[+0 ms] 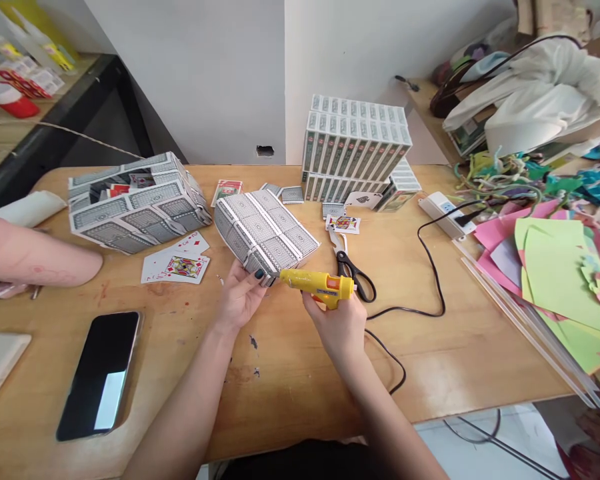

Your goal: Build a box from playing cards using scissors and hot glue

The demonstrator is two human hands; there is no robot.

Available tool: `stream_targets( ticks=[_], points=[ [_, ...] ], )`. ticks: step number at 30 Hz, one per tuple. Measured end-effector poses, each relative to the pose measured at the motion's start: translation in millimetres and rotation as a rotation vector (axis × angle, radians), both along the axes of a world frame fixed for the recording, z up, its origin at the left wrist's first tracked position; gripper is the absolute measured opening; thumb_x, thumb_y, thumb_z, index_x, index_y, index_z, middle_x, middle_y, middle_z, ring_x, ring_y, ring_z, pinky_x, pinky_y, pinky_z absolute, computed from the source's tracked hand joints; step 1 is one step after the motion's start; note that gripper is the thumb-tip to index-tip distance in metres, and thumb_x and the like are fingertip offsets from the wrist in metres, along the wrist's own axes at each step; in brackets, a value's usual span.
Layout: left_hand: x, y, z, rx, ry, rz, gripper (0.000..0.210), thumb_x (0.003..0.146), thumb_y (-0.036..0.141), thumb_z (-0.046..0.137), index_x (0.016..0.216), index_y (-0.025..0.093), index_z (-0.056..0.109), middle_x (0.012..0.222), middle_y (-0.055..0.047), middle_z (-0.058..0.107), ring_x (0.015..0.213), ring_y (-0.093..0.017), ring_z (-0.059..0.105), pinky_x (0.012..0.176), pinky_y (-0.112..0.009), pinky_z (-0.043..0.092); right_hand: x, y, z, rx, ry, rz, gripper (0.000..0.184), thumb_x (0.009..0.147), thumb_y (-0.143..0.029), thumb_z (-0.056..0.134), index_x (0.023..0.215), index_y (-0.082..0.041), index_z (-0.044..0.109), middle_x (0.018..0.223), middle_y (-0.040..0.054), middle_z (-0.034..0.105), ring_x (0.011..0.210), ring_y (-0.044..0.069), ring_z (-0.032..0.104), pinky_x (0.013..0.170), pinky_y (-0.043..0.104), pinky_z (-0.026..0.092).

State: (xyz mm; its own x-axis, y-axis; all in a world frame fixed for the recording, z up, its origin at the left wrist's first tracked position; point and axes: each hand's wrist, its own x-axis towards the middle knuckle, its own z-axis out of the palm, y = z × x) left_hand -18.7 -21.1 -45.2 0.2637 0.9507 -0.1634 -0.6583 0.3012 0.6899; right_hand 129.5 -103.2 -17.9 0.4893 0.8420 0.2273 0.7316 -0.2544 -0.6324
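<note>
My left hand (243, 298) grips the near corner of a box covered in playing cards (267, 230), tilted above the wooden table. In my right hand (343, 327) is a yellow hot glue gun (320, 285), its nozzle right at that box's lower edge; whether it touches, I cannot tell. Black-handled scissors (353, 270) lie just beyond the glue gun. Face-up playing cards (183, 261) are spread to the left of the box. Farther left stands a second card-covered box (140, 207), open on top with cards inside.
Stacked card decks (357, 147) stand at the back. A black cord (437, 267) loops from a power strip (445, 213) across the right side. Glue sticks (525, 320) and coloured paper (565, 267) lie at right. A phone (100, 373) and another person's arm (35, 253) are at left.
</note>
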Motion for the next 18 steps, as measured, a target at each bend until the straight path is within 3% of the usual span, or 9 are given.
stream_targets(
  ticks=[5, 18],
  points=[
    [-0.6, 0.2, -0.9, -0.015, 0.011, -0.004, 0.031, 0.065, 0.017, 0.078, 0.089, 0.022, 0.060, 0.091, 0.003, 0.068, 0.080, -0.011, 0.064, 0.070, -0.022, 0.053, 0.3, -4.0, -5.7, 0.005, -0.014, 0.030, 0.020, 0.077, -0.022, 0.048, 0.094, -0.020, 0.059, 0.075, 0.0054, 0.064, 0.071, 0.022, 0.062, 0.061, 0.031, 0.049],
    [-0.1, 0.5, -0.2, -0.016, 0.016, -0.004, 0.031, 0.064, 0.019, 0.079, 0.089, 0.022, 0.060, 0.091, 0.003, 0.068, 0.078, -0.010, 0.064, 0.068, -0.022, 0.054, 3.7, -10.1, -7.5, 0.010, -0.010, 0.079, 0.030, 0.080, -0.018, 0.044, 0.108, -0.019, 0.056, 0.095, 0.0111, 0.066, 0.080, 0.024, 0.064, 0.066, 0.034, 0.052]
  ],
)
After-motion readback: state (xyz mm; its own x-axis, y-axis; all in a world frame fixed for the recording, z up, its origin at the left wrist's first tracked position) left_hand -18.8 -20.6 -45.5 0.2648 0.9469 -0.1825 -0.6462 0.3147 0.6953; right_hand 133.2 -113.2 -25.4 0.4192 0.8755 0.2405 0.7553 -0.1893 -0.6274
